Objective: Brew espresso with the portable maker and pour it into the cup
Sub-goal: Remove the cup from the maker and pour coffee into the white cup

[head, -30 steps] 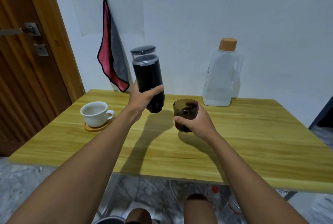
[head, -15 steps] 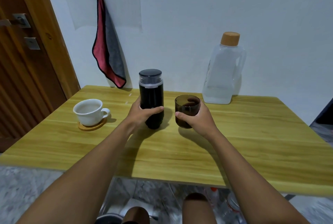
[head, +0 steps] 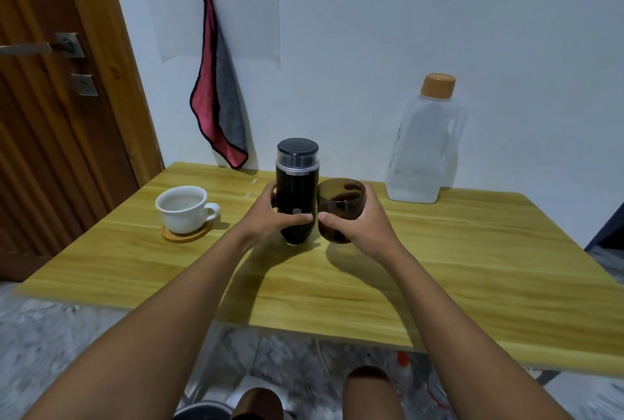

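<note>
Taking the black espresso maker (head: 297, 190) as the landmark, it stands upright near the middle of the yellow wooden table (head: 472, 271), toward the back edge. Far to its left is a brown wooden door (head: 50, 115) with a metal handle. Nearer on that side, a white cup (head: 184, 208) sits on a round wooden coaster (head: 186, 234), its handle turned toward the maker; what it holds cannot be told. Behind the maker and a little to its left, a red and grey cloth (head: 219, 109) hangs against the white wall. The left hand (head: 270, 220) is wrapped around the lower half of the maker, thumb across the front just under a small round button, fingers curled behind. Just beside the maker on its right, touching or nearly touching it, is a smoky brown glass (head: 341, 210) with dark liquid in its lower part. The right hand (head: 361, 223) grasps this glass from the right, thumb on the front; whether the glass rests on the table cannot be told. Farther right of the maker, at the back of the table, stands a clear plastic jug (head: 425, 146) with an orange cap.
</note>
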A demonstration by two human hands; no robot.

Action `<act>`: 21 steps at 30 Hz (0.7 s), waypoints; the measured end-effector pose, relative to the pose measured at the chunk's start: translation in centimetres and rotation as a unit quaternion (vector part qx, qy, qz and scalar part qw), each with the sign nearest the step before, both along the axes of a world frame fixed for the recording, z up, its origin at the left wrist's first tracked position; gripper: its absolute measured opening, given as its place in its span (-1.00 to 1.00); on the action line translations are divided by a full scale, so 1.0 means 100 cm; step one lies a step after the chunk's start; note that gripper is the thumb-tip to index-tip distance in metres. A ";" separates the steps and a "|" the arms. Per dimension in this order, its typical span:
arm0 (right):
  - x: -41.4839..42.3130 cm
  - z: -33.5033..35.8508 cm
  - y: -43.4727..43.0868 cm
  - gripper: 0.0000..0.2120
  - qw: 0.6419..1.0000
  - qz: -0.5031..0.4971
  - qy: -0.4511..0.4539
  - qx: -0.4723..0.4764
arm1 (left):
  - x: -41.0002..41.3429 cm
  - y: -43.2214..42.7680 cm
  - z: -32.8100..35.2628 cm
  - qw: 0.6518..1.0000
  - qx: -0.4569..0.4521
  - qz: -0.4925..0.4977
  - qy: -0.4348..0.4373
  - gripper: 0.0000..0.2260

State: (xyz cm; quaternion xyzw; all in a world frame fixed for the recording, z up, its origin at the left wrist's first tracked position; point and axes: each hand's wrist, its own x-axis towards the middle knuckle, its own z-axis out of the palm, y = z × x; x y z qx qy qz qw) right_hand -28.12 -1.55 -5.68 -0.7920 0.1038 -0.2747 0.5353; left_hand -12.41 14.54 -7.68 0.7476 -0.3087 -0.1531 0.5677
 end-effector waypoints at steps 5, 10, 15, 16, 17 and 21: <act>0.015 0.008 0.035 -0.22 0.999 0.042 -0.008 -0.015 | 0.007 0.044 0.009 0.994 0.062 0.018 -0.086 -0.14; 0.039 0.011 0.072 -0.37 0.997 0.073 0.006 -0.029 | 0.016 0.101 0.028 0.974 0.011 0.148 -0.170 -0.52; 0.065 0.014 0.105 -0.36 0.994 0.103 0.016 -0.033 | 0.035 0.144 0.019 0.940 -0.009 0.283 -0.191 -0.47; 0.071 0.015 0.110 -0.36 0.994 0.106 0.018 -0.033 | 0.040 0.150 0.013 0.943 0.004 0.288 -0.169 -0.37; 0.077 0.016 0.114 -0.36 0.993 0.108 0.020 -0.032 | 0.044 0.152 0.006 0.947 0.020 0.288 -0.142 -0.27; 0.104 0.017 0.124 -0.32 0.993 0.108 0.035 -0.036 | 0.061 0.156 -0.021 0.965 0.064 0.255 -0.022 0.07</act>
